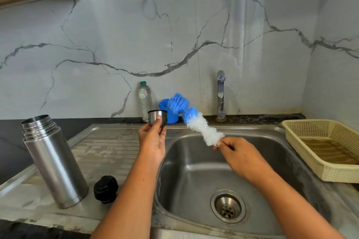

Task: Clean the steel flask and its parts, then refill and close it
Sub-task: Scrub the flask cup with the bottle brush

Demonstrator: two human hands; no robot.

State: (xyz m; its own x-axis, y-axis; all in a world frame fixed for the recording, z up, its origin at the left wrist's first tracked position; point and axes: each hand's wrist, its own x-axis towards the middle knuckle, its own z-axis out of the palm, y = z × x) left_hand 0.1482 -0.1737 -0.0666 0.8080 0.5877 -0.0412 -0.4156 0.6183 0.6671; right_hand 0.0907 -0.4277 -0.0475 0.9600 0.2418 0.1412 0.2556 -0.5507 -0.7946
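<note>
In the head view, the left hand (pixel 152 137) held the steel cup lid (pixel 157 118) at frame centre. The right hand (pixel 236 151) pinched the bottle brush (pixel 196 122) above the sink (pixel 272 137). The open flask (pixel 52 161) stood lower left, beside its black stopper (pixel 105 189).

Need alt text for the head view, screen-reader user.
Above a stainless steel sink, a person's left hand holds a small steel cup-shaped flask lid while the right hand pinches the handle end of a blue-and-white bristle bottle brush. The open steel flask stands upright on the steel drainboard at left, a black round stopper beside it.
</note>
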